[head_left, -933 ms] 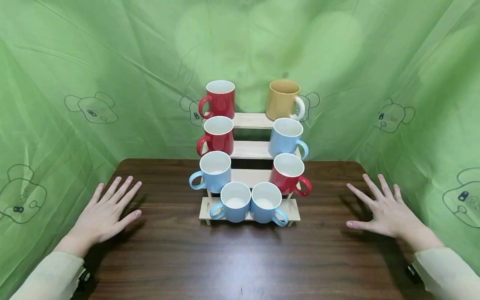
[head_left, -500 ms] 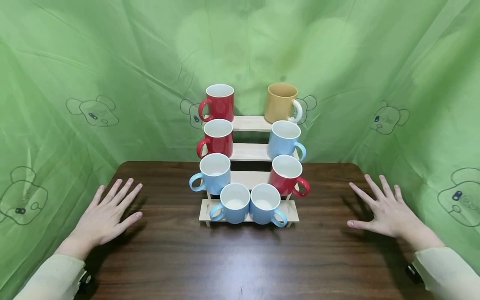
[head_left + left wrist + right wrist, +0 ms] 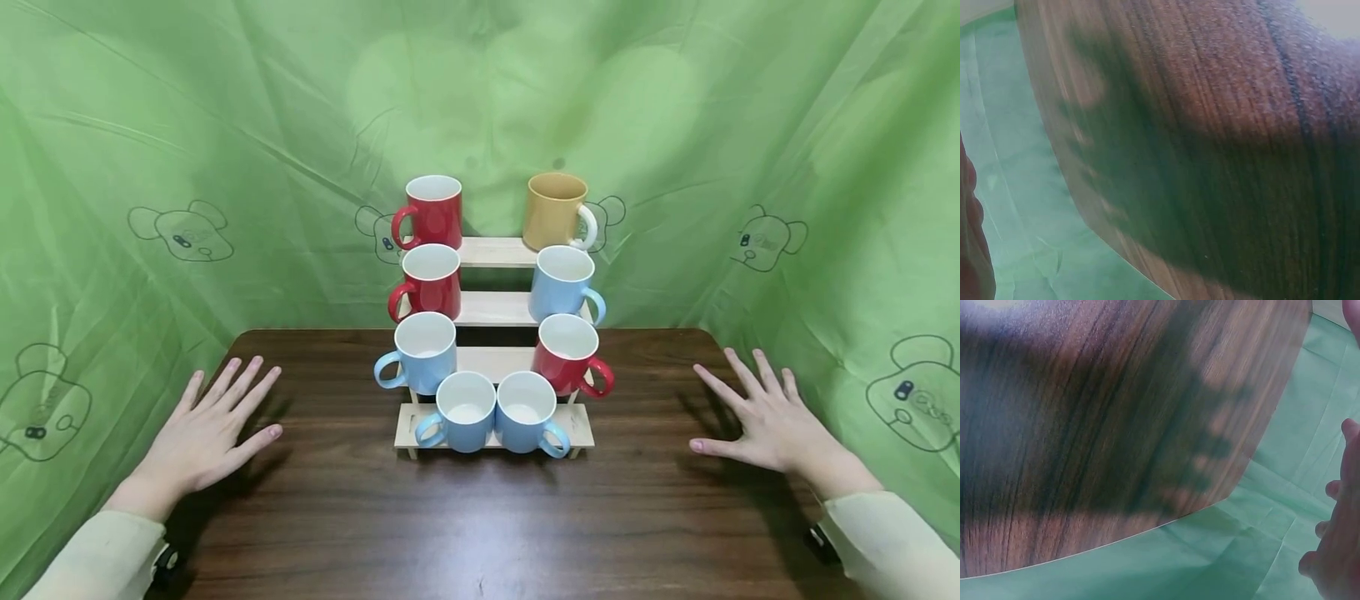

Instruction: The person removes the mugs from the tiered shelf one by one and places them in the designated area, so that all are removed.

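Note:
My left hand is spread flat over the table's left side, fingers straight and holding nothing. On the right side, my right hand is spread the same way, also holding nothing. Between them a pale wooden stepped rack carries several mugs. Its top step has a red mug and a tan mug with a white handle. Below are another red mug and a light blue mug. Lower stands a blue mug opposite a red mug. Two blue mugs sit side by side on the bottom step.
The dark wood table has rounded far corners. Green cloth printed with bear heads hangs behind and at both sides. Hand shadows fall on the tabletop in both wrist views.
The head view has tilted up slightly, so the rack and mugs appear a little lower in it. Both hands stay spread in nearly the same places.

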